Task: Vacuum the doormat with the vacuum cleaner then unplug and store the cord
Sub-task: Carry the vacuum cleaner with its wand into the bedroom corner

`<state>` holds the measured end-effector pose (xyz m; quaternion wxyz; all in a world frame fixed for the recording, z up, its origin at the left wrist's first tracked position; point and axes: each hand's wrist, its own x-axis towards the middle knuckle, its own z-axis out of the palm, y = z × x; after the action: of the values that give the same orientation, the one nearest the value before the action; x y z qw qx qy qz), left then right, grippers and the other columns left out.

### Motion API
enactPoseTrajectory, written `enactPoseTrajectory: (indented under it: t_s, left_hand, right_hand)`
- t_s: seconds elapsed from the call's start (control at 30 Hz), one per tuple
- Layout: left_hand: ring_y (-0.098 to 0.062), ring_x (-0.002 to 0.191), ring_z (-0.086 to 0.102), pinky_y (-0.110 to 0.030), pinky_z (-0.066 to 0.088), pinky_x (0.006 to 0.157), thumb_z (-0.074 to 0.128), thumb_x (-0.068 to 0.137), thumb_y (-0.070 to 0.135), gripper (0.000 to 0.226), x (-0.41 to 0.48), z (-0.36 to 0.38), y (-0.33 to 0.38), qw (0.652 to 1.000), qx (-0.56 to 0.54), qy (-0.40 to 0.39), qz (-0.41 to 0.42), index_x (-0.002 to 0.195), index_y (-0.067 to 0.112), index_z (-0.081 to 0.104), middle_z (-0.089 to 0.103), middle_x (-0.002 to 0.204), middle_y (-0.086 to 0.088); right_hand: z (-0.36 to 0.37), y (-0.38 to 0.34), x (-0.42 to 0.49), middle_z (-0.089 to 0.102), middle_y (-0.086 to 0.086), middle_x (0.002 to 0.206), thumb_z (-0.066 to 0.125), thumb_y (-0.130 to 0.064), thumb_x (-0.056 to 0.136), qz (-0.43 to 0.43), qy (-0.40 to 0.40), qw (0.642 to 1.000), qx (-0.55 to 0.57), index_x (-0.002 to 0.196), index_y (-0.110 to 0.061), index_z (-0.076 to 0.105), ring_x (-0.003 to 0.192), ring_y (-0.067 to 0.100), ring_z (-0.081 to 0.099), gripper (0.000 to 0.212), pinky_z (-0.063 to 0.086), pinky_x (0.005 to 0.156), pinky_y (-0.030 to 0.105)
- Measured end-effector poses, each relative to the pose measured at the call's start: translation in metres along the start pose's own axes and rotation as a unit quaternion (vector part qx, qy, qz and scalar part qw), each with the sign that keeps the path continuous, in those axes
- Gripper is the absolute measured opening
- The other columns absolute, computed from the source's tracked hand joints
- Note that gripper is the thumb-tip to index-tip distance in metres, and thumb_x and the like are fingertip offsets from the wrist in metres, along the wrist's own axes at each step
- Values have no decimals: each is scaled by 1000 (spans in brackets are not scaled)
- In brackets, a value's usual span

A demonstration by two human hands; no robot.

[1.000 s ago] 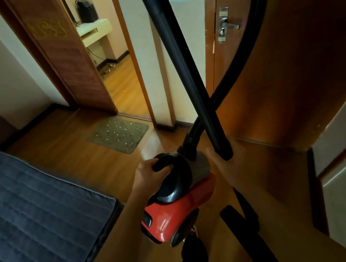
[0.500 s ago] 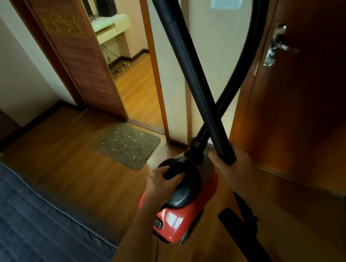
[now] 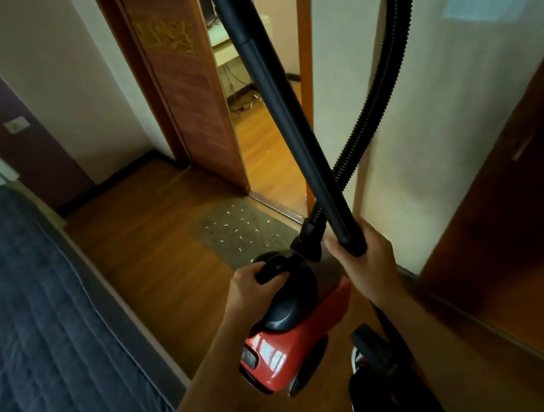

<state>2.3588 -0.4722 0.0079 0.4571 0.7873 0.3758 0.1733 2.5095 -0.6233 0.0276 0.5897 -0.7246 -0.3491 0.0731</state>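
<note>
Left hand wrapped round vacuum handle; right hand clasping tube end. Judged: carrying stage only. Doormat ahead by doorway, strewn with pale bits, unvacuumed. Cord not seen; unplugging and storage outstanding. Bed left, wood floor, door right.

Vacuum cleaner: red body, black top. Wand: black. Doormat: grey-green, white flecks. Bed: dark grey quilting.
</note>
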Motion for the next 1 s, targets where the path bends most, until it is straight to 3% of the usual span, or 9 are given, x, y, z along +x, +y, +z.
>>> enactPoseTrajectory:
  t_s: [0.13,0.3,0.4,0.53,0.63,0.73,0.87,1.0]
  left_hand:
    - [2,45,56,-17,43,44,77,82,23,11,55,-4,1,999,-1,40,-23,81,13,74,65,61,7]
    - [1,42,53,-15,38,41,76,83,22,15,125,-12,12,994,11,89,-62,74,13,69,60,56,9]
    - [0,46,54,-16,39,43,76,83,20,19,161,-18,19,986,17,141,-89,68,19,65,59,56,10]
    - [-11,61,66,-27,52,52,74,85,20,11,196,-29,24,974,10,183,-133,78,15,69,68,70,-1]
    - [1,62,65,-15,49,51,75,84,21,13,212,-38,25,965,-1,222,-140,75,26,67,67,70,7]
    - [4,59,61,-11,43,50,77,83,25,22,229,-48,19,953,9,261,-153,68,32,62,63,63,14]
    - [-2,50,54,-17,40,48,77,82,27,24,249,-65,1,932,-1,317,-178,64,18,62,57,55,10]
    - [-9,61,62,-21,45,53,76,82,30,17,271,-92,-18,916,-14,341,-209,79,14,71,65,67,6]
  right_hand:
    - [25,22,70,59,-25,72,76,-23,91,-9,-52,998,21,85,-35,58,71,-1,59,22,40,62,7]
    - [55,45,180,60,-20,74,71,-36,89,-58,-95,993,34,88,-31,59,70,4,59,13,41,62,10]
    - [73,55,239,58,-16,75,72,-41,90,-68,-138,987,41,98,-27,63,74,0,60,19,42,64,13]
    - [100,58,299,58,-11,78,65,-49,85,-94,-181,977,66,98,-27,61,74,-1,58,27,40,61,7]
    - [123,56,329,55,-9,75,67,-43,86,-105,-224,967,67,89,-38,55,69,4,56,13,39,59,10]
    - [145,56,351,55,-9,70,68,-39,87,-114,-254,957,75,86,-45,51,65,6,57,18,39,55,14]
    - [179,62,372,53,-7,64,70,-35,86,-116,-290,947,78,80,-39,51,59,8,55,20,38,53,16]
    - [218,65,389,52,-8,61,73,-22,90,-111,-336,931,93,78,-34,52,50,9,49,28,36,49,14]
